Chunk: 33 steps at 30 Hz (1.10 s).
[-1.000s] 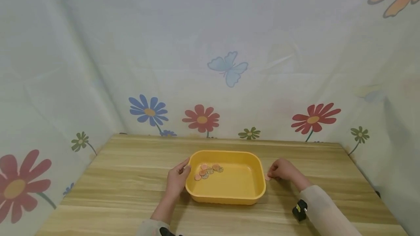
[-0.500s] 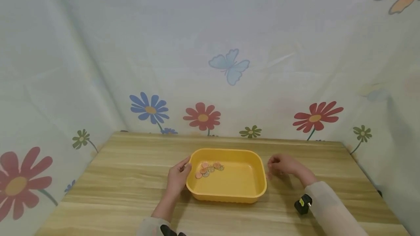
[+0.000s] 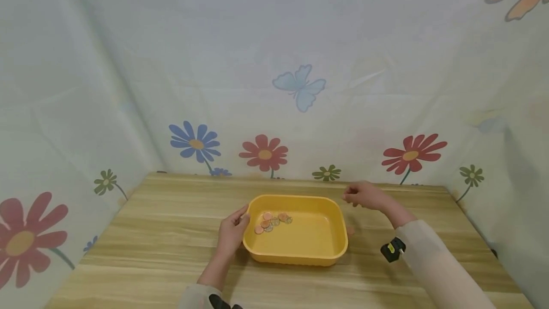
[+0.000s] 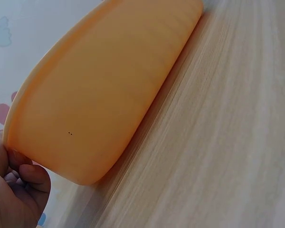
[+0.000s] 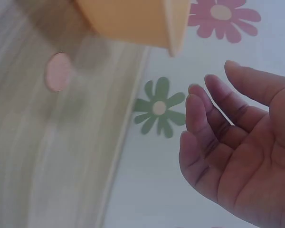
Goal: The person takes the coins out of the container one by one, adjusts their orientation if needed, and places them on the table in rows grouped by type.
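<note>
Flower-printed sheeting [image 3: 206, 51] rises behind and on both sides of a wood-grained table [image 3: 128, 252], and on my head feed a pale blue butterfly [image 3: 300, 88] shows above the middle. I have a yellow tray [image 3: 300, 242] standing on that table, with a cluster of coins [image 3: 275, 221], coppery and silvery, some overlapping, on its floor toward the left end. One more, a reddish coin [image 5: 59, 72], lies on the wood just beside the tray's right wall.

At the tray's left end I see the person's left hand [image 3: 231, 235] gripping the rim, its fingers curled against the wall (my left wrist camera catches only part of that hand). Their right hand [image 3: 366, 195] is raised near the tray's far right corner; my right wrist feed shows its fingers loosely spread and slightly bent, thumb well apart, palm bare. A black device [image 3: 391, 250] sits at the cuff of the pale right sleeve [image 3: 433, 261].
</note>
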### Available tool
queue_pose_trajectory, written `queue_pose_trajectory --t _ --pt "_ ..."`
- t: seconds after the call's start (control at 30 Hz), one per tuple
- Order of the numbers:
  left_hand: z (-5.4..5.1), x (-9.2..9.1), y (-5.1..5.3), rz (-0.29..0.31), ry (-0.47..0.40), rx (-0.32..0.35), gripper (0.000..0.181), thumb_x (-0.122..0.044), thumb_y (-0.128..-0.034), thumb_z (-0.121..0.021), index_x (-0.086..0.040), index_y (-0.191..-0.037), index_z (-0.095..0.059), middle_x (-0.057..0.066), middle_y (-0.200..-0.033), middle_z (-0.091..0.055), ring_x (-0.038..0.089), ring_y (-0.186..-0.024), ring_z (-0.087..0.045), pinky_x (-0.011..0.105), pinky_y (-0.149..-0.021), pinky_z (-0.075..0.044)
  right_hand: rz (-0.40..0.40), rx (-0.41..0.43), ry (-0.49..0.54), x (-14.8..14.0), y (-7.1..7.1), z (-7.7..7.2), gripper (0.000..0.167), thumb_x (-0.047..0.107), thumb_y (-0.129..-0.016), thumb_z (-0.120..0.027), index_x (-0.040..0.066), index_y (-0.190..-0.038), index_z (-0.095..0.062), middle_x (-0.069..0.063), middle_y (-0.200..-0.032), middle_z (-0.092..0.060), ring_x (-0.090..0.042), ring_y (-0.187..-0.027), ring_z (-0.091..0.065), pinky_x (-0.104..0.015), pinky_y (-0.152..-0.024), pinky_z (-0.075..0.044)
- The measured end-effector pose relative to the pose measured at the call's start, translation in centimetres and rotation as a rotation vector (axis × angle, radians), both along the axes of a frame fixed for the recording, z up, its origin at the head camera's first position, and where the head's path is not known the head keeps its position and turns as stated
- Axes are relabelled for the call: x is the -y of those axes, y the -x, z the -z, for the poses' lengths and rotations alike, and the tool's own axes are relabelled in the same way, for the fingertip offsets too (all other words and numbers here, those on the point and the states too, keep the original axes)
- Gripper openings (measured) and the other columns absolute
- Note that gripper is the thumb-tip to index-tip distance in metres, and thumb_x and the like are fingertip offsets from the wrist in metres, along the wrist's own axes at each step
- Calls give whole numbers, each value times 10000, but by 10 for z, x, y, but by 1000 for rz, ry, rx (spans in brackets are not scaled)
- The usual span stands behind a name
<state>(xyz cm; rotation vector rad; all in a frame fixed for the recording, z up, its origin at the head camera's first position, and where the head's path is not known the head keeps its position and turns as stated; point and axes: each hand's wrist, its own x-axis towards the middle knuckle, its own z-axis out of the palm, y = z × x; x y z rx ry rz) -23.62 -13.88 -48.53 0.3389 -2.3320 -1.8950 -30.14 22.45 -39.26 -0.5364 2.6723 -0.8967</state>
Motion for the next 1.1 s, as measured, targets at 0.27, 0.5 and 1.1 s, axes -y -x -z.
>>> queue_pose_trajectory --t 0.27,0.5,1.1 --pt "2 0 0 8 0 1 411 -163 -1018 -595 -38 -1409 -605 55 -819 -608 92 -603 -530 188 -483 -465 -67 8 6 18 6 -16 231 191 -1028 -589 -27 -1058 -661 -151 -962 -675 -186 -834 -618 -389 -767 -564" --pt "2 0 1 11 -12 -10 413 -158 -1015 -598 -34 -1408 -605 49 -799 -604 96 -574 -525 189 -463 -458 -136 22 -10 38 11 -33 208 194 -1034 -581 13 -1087 -669 -180 -1057 -698 -228 -887 -662 -349 -785 -569" --pt "-1 0 -2 9 -5 -3 417 -156 -1013 -600 -33 -1411 -602 46 -788 -587 105 -566 -509 193 -451 -441 -286 91 -43 108 20 -29 213 227 -1016 -630 55 -1109 -716 -111 -970 -703 -166 -807 -607 -300 -749 -541"
